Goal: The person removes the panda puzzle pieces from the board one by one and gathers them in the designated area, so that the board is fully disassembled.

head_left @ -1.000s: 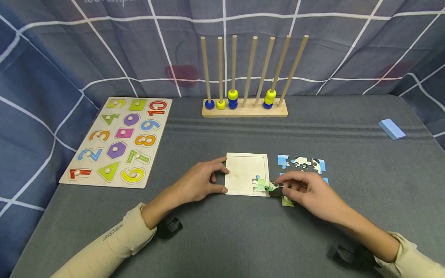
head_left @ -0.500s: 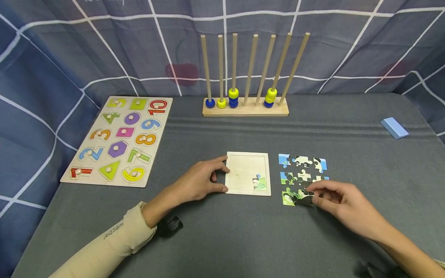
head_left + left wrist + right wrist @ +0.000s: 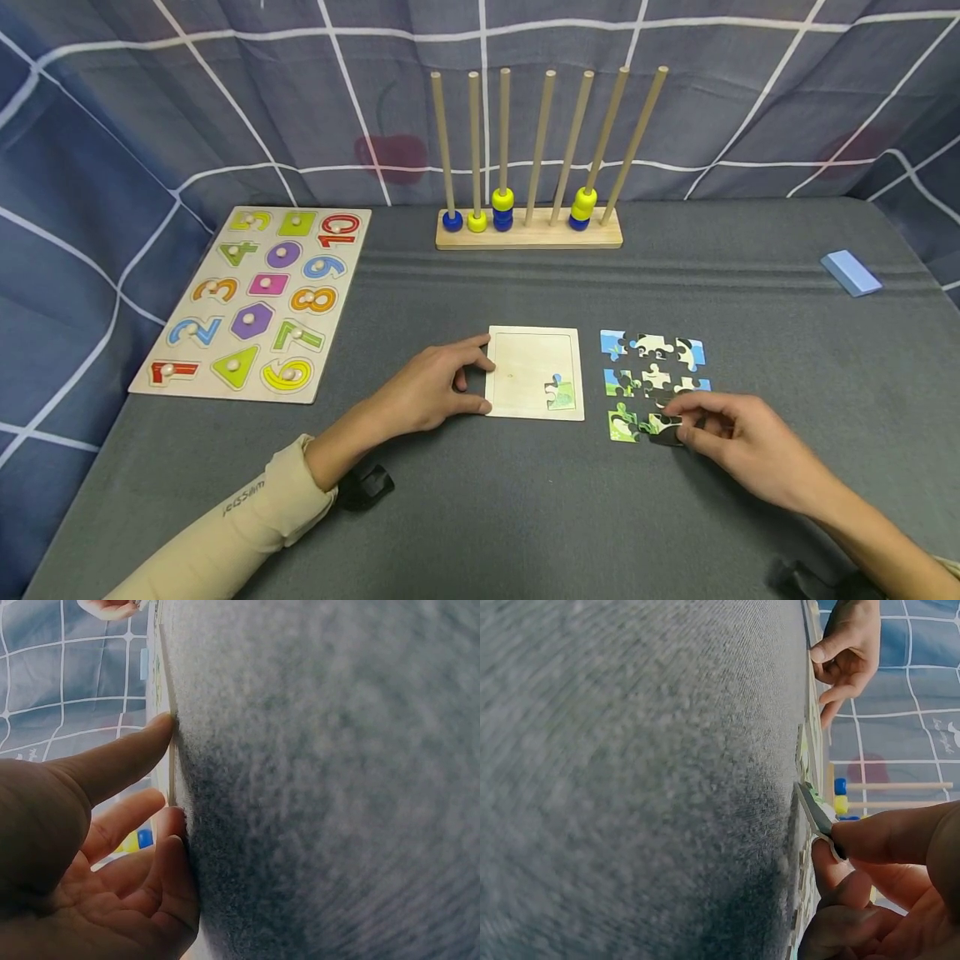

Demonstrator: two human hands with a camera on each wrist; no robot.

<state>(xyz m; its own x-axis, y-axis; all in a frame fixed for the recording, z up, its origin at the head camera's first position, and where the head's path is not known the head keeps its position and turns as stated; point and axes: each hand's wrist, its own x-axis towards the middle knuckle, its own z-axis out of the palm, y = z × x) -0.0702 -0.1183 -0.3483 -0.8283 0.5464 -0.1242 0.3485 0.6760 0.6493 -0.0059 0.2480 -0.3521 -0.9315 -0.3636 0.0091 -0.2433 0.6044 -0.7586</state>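
My right hand (image 3: 731, 433) pinches a panda puzzle piece (image 3: 663, 433) between thumb and fingers, at the front row of the loose pieces. In the right wrist view that piece tilts on edge, partly covered by the thumb. My left hand (image 3: 427, 387) touches the left edge of a square wooden puzzle board (image 3: 525, 367), thumb at the near corner and index finger farther up. One green and blue piece (image 3: 561, 395) sits in the board's lower right corner. Several panda pieces (image 3: 654, 379) lie in rows right of the board; my right fingers hide some of them.
A number and shape peg puzzle (image 3: 251, 308) lies at the left. Behind the board stands a wooden bead rack (image 3: 528, 237) with tall pegs and blue and yellow beads. A light blue block (image 3: 851, 273) lies far right. A checked cloth hangs behind.
My right hand has moved from the board's lower right corner back to the right, carrying the pinched piece to the loose rows. My left hand stays at the board's edge.
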